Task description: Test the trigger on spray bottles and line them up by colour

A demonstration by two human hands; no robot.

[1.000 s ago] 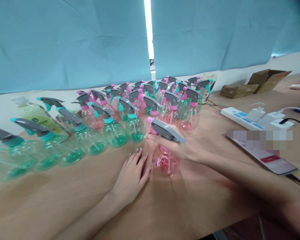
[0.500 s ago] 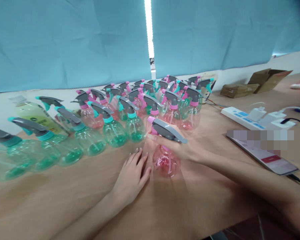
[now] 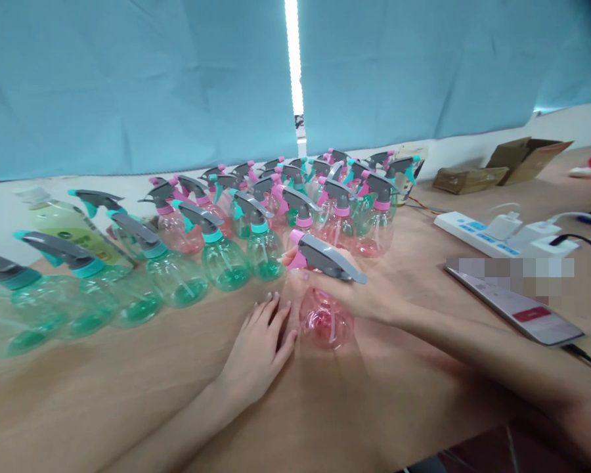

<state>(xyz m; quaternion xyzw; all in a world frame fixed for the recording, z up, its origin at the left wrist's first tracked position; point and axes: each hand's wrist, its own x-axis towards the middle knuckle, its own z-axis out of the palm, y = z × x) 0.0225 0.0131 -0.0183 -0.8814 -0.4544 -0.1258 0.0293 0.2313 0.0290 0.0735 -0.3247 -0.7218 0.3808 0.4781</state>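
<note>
A pink spray bottle (image 3: 326, 322) with a grey and pink trigger head stands upright on the table in front of me. My right hand (image 3: 352, 289) is wrapped round its neck below the head, with fingers at the pink trigger. The head covers part of that hand. My left hand (image 3: 259, 348) lies flat on the tabletop just left of the bottle, fingers spread, holding nothing. Beyond my left hand stand a green spray bottle (image 3: 267, 256) and another green spray bottle (image 3: 226, 263), both with turquoise collars.
Several pink and green spray bottles crowd the back. More green ones line the left, before a large yellowish bottle (image 3: 62, 226). At right lie a phone (image 3: 512, 305), a white power strip (image 3: 465, 230) with chargers and cables, and cardboard boxes (image 3: 470, 179) farther off.
A right-hand finger now shows in front of the pink trigger, and the trigger appears swung out further from the neck. The bottle stays in place; my left hand is still.
</note>
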